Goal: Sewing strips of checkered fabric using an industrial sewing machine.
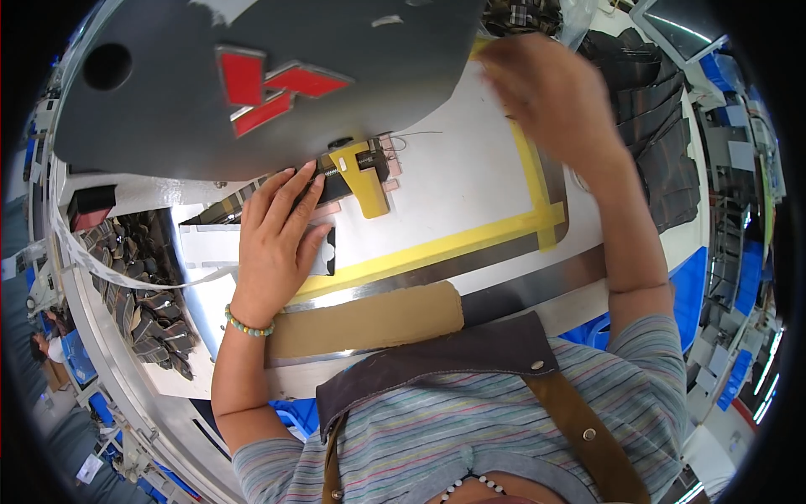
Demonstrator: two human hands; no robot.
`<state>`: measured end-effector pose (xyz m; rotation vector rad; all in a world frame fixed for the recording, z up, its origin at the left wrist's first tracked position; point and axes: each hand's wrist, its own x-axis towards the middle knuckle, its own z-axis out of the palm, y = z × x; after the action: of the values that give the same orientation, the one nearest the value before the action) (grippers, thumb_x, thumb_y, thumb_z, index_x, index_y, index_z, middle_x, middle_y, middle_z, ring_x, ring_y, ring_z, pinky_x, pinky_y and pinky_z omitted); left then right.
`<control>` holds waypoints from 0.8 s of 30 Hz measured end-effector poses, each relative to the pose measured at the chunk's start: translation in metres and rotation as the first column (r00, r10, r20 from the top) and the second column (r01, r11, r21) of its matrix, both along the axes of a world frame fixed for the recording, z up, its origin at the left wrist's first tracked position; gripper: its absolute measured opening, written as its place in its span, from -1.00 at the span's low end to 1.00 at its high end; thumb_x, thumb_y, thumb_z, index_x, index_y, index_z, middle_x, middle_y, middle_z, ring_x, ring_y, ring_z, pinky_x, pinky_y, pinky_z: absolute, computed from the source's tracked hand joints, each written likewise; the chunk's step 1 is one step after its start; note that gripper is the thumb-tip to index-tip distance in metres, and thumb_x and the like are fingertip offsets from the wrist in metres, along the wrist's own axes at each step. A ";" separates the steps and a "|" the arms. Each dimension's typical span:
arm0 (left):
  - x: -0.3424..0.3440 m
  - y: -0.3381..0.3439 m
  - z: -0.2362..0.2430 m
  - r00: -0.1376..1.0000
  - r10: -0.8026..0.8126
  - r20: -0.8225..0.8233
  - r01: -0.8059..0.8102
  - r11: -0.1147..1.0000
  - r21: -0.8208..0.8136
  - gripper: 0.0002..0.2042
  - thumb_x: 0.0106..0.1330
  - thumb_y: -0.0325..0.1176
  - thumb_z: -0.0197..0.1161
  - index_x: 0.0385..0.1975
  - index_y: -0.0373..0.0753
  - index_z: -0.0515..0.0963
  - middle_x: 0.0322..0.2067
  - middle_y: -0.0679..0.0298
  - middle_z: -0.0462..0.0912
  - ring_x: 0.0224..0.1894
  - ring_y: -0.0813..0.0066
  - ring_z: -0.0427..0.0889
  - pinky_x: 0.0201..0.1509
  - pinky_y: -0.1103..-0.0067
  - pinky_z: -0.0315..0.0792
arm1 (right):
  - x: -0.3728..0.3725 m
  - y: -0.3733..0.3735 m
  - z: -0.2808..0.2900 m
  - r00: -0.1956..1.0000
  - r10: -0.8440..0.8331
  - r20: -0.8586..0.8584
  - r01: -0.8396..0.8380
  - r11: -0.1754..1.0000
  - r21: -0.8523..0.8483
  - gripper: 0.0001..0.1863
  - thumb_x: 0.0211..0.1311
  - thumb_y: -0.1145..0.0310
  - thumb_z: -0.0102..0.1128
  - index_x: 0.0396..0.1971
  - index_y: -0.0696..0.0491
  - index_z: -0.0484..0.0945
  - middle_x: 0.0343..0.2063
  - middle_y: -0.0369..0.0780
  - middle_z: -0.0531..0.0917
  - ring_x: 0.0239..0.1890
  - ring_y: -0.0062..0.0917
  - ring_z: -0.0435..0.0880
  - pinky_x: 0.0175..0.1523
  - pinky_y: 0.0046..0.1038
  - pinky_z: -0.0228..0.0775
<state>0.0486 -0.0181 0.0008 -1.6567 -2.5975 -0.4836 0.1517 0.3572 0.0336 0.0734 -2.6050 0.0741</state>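
Dark workpiece [323,189] mostly hidden under left hand [275,244]; right hand [546,92] blurred.

Flat dark fabric piece [323,195] — under presser foot [367,175]

Two hands [273,244] [550,92], one beaded bracelet [248,326], three red patches [273,84], one yellow presser foot [365,176].

We wear a striped short-sleeved shirt [604,370], a dark apron [437,361] with tan straps, and a green bead bracelet [248,326] at eight o'clock.
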 end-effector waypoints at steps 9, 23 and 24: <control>-0.001 0.000 0.003 0.999 -0.001 0.039 -0.001 0.999 0.047 -0.44 0.31 -0.40 0.44 0.36 -0.32 0.60 0.46 0.12 0.55 0.43 -0.01 0.49 0.54 0.17 0.35 | 0.020 0.062 -0.014 0.916 -0.234 0.326 0.220 0.972 0.080 -0.64 0.34 0.39 0.35 0.09 0.14 0.62 -0.05 -0.05 0.72 -0.04 -0.01 0.77 0.05 -0.05 0.64; 0.056 0.023 0.042 0.121 -0.217 0.969 -0.305 0.921 0.244 -0.63 0.66 -0.35 0.21 0.34 -0.37 0.57 0.22 0.05 0.73 0.24 0.29 0.73 0.29 0.34 0.63 | 0.040 -0.096 0.013 0.851 0.522 0.060 -0.413 0.734 -0.539 -0.62 0.26 0.52 0.50 0.08 0.05 0.74 0.02 -0.14 0.75 -0.06 -0.28 0.78 0.05 -0.30 0.70; 0.059 0.030 0.034 0.057 -0.258 0.964 -0.308 0.914 0.263 -0.67 0.70 -0.38 0.13 0.31 -0.40 0.57 0.09 0.11 0.78 0.15 0.37 0.77 0.22 0.40 0.67 | 0.040 -0.107 0.008 0.850 0.523 0.059 -0.414 0.734 -0.538 -0.62 0.26 0.52 0.50 0.08 0.05 0.74 0.02 -0.14 0.75 -0.06 -0.28 0.78 0.05 -0.30 0.70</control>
<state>0.1077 0.0118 0.0348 -1.1265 -2.5865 -2.9453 0.1919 0.2503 0.0416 0.5676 -2.6079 1.0023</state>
